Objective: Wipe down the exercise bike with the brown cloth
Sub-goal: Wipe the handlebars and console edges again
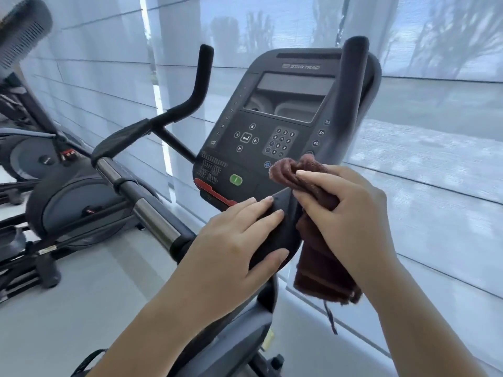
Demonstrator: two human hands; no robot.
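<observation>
The exercise bike's dark console stands in front of me, with a screen, keypad, green button and red clip. My right hand grips the brown cloth, bunched at its top against the console's lower right corner while the rest hangs down. My left hand rests on the console's bottom edge, fingers on top and thumb underneath, gripping that edge. The left handlebar curves up at the left, and the right one rises beside the console.
Other exercise machines stand on the pale floor to the left. A window with translucent blinds runs close behind the bike. A dark rounded part of another machine sits at the top left.
</observation>
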